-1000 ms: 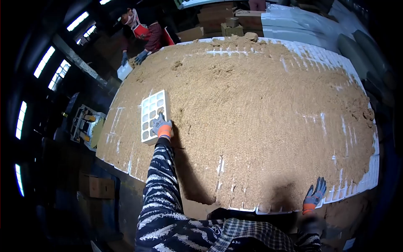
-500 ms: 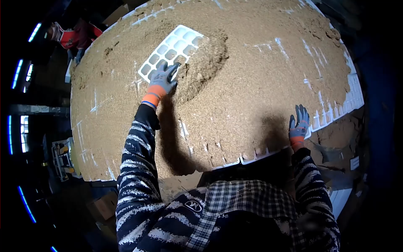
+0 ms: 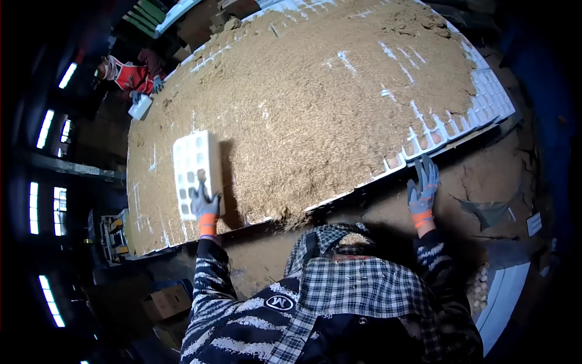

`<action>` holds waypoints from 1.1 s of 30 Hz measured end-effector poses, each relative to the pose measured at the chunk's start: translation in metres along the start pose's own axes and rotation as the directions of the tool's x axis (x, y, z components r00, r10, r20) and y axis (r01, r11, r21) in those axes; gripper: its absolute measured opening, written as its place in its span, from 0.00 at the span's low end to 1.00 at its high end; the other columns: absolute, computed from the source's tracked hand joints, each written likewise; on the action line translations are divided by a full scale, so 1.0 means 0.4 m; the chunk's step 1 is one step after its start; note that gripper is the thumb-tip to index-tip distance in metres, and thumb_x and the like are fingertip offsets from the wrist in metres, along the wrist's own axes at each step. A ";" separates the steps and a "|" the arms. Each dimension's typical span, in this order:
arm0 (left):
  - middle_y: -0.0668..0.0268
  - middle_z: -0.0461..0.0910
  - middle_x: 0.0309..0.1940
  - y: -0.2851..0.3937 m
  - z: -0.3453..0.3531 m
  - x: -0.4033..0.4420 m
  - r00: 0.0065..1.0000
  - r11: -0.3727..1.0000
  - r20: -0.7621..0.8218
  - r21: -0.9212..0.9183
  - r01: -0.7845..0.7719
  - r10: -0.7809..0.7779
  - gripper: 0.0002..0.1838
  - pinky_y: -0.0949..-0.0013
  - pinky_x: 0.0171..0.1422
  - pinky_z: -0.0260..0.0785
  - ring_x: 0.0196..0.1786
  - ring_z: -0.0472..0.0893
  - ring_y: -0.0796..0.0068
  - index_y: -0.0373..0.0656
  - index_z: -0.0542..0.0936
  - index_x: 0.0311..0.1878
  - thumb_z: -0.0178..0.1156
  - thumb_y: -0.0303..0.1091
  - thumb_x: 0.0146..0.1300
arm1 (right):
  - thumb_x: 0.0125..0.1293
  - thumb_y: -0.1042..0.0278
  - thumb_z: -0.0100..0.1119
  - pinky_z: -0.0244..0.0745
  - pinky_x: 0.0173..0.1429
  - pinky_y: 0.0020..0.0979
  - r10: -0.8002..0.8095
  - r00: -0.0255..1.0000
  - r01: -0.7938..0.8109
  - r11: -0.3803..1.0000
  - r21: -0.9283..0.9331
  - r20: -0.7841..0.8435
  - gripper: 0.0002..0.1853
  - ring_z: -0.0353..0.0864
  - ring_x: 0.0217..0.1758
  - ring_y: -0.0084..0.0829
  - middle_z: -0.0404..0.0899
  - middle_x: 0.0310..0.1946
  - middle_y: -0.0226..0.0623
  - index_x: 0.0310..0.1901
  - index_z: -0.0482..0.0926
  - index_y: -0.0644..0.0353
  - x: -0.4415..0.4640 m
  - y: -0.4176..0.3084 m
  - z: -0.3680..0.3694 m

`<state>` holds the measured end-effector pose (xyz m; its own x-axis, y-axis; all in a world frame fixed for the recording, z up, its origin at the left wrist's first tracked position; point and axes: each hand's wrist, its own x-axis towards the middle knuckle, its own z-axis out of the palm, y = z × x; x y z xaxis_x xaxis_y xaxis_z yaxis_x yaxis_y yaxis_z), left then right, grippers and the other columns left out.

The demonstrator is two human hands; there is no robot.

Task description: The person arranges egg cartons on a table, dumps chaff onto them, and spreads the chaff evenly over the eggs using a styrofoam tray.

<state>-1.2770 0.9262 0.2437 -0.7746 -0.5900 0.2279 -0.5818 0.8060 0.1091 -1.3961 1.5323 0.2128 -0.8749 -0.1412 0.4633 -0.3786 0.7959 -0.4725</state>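
Observation:
My left hand (image 3: 205, 205), in a grey glove with an orange cuff, grips the near part of a white tray (image 3: 209, 159) with rows of square cells. The tray is tilted above the brown granular material (image 3: 291, 121), its shadow falling to its right. My right hand (image 3: 424, 188), gloved alike, has its fingers spread at the table's near edge, beside white cell trays (image 3: 445, 132) partly covered by the material. Some granules spill over the near edge in front of my body.
A co-worker in a red apron (image 3: 134, 77) holds a white block-like tray (image 3: 140, 107) at the table's far left corner. Cardboard boxes (image 3: 168, 301) stand at lower left. A white container (image 3: 504, 303) with round pale things beside it is at lower right.
My left hand has brought the tray back towards the near left edge, after it pushed material to the right. Granules now fall at the near edge. My right hand stays spread.

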 end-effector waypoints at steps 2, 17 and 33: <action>0.45 0.70 0.63 -0.253 0.146 -0.098 0.949 0.928 -0.058 -0.239 0.287 -0.308 0.46 0.55 0.65 0.66 0.60 0.73 0.44 0.55 0.61 0.74 0.69 0.48 0.51 | 0.66 0.66 0.53 0.44 0.79 0.49 0.136 0.986 -0.134 0.991 -0.026 0.096 0.27 0.56 0.75 0.49 0.61 0.72 0.45 0.67 0.68 0.59 -0.107 0.077 -0.121; 0.40 0.66 0.62 1.001 0.182 -0.145 0.975 0.999 0.218 -0.002 -0.044 0.043 0.44 0.51 0.66 0.65 0.63 0.68 0.40 0.57 0.64 0.73 0.66 0.51 0.50 | 0.69 0.63 0.51 0.52 0.76 0.45 0.444 0.895 -0.436 0.892 -0.121 0.048 0.26 0.60 0.74 0.47 0.63 0.70 0.48 0.67 0.68 0.60 -0.570 0.509 -0.388; 0.48 0.78 0.56 1.031 0.164 0.194 0.984 0.983 0.010 0.044 0.179 -0.180 0.42 0.50 0.62 0.67 0.63 0.72 0.46 0.53 0.67 0.70 0.65 0.55 0.52 | 0.69 0.63 0.50 0.53 0.76 0.45 0.351 0.917 -0.321 0.931 -0.171 0.189 0.25 0.60 0.73 0.49 0.63 0.69 0.50 0.66 0.68 0.61 -0.262 0.655 -0.463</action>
<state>-1.5934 1.2098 0.2431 -0.6596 -0.7258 0.1953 -0.7215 0.6843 0.1060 -1.3478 1.8646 0.1791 -0.9924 0.0384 0.1169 -0.0199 0.8875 -0.4604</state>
